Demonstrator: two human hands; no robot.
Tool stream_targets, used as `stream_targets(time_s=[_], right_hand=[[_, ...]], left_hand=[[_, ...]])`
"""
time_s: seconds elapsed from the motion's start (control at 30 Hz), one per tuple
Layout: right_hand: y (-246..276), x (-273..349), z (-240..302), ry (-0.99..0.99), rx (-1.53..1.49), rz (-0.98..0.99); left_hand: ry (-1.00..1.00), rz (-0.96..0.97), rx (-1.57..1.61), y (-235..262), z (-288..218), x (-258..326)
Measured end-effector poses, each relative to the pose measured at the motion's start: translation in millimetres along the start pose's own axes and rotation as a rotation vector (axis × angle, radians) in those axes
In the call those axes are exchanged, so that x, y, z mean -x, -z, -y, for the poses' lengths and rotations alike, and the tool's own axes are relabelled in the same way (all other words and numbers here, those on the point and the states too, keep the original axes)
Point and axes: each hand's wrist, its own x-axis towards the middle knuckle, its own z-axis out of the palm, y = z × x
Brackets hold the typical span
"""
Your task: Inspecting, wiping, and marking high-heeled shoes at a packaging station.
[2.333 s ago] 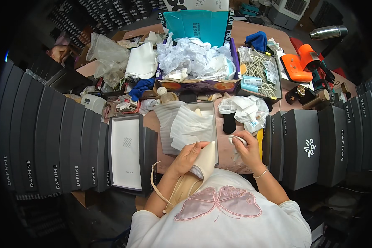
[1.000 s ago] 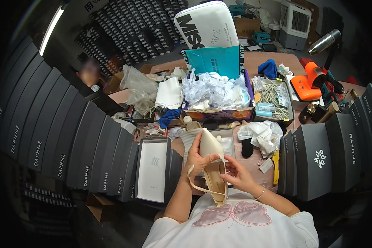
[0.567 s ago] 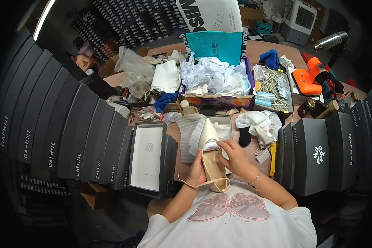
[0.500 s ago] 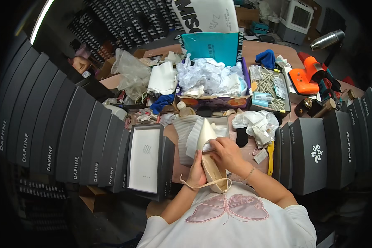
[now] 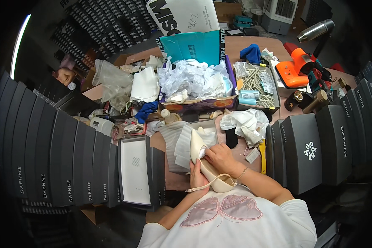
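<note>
A cream pointed-toe shoe [image 5: 196, 142] with a thin ankle strap [image 5: 208, 184] lies tilted before my chest, its toe pointing away. My left hand [image 5: 198, 178] is closed round its left side, the thumb up along the edge. At the shoe's opening, my right hand [image 5: 224, 159] has its fingers bent and pressed against a white wad of paper stuffing [image 5: 202, 152] tucked in the toe. The right fingertips are partly hidden by the shoe's rim. Beneath the toe are pale wrapping sheets [image 5: 175, 142] on the table.
An open grey shoebox [image 5: 135, 171] stands to my left, beside a long row of dark boxes [image 5: 62, 161]. More boxes [image 5: 302, 153] crowd the right. Ahead is a carton of crumpled paper [image 5: 196, 80], a tray of sticks [image 5: 260, 82] and an orange device [image 5: 293, 74].
The head view has shifted, moving the scene left in the picture. The shoe has rolled so more of its side shows. My right fingers stay at its opening.
</note>
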Motion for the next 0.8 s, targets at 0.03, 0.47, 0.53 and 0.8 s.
stream_targets(time_s=[0.03,0.47,0.53,0.8], right_hand=[[-3,1,-2,0.002,-0.015,0.028],[6,-16,-51,-0.527,-0.818,0.219],[6,-33,-77,-0.607,-0.817,0.051],[-2,-87,-62,-0.017,-0.258,0.17]], left_hand=[[0.002,0.01,-0.01,2,2,-3],[0.136,-0.022,0.129,10,-3,-52],[0.209,0.01,0.166,15,-15,-56],[0.228,-0.067,0.129,11,-13,-61]])
